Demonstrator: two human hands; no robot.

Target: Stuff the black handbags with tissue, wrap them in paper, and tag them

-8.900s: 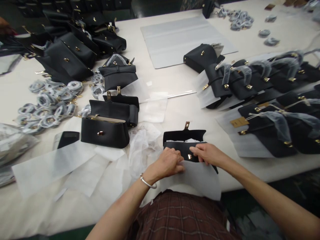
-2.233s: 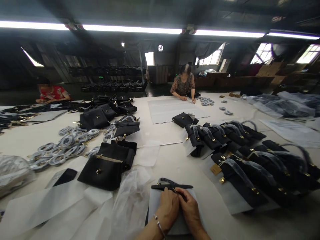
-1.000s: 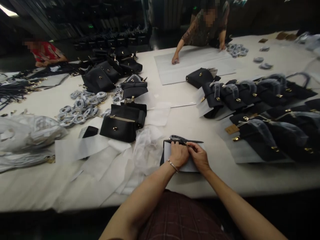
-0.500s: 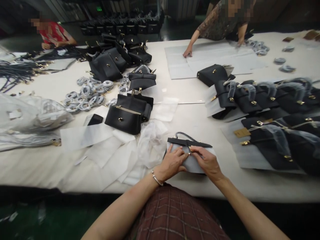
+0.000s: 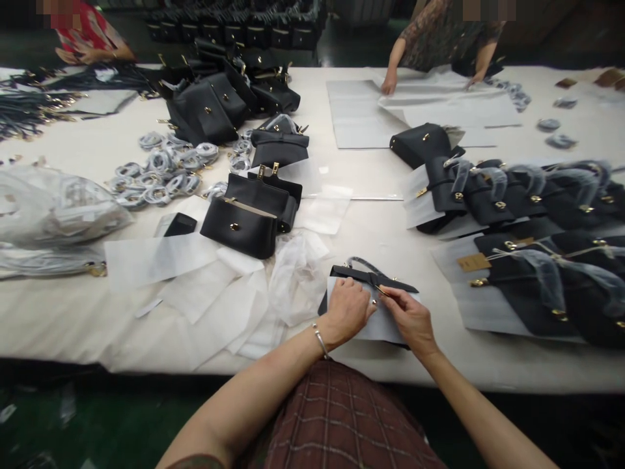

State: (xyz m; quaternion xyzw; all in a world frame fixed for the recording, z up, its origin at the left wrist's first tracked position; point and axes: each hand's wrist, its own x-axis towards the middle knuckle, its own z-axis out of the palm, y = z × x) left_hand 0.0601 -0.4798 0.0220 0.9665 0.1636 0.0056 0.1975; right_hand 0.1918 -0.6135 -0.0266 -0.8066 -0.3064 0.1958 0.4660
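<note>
A black handbag (image 5: 390, 285) lies at the table's near edge, its front covered by a white paper sheet (image 5: 385, 326). My left hand (image 5: 347, 311), with a silver bracelet at the wrist, presses down on the sheet with curled fingers. My right hand (image 5: 409, 317) pinches at the small gold clasp under the bag's flap. The two hands almost touch over the bag's front.
Two black bags (image 5: 249, 215) stand to the left, by crumpled plastic (image 5: 297, 273) and loose paper sheets (image 5: 161, 260). Several wrapped bags (image 5: 527, 215) lie in rows on the right. Coiled wrapped straps (image 5: 156, 170) sit at the left. A person (image 5: 439, 36) across the table handles white sheets.
The view has tilted down slightly. My hands stay on the bag's front; the left has slid a little higher on the paper. The person opposite has lifted a sheet.
</note>
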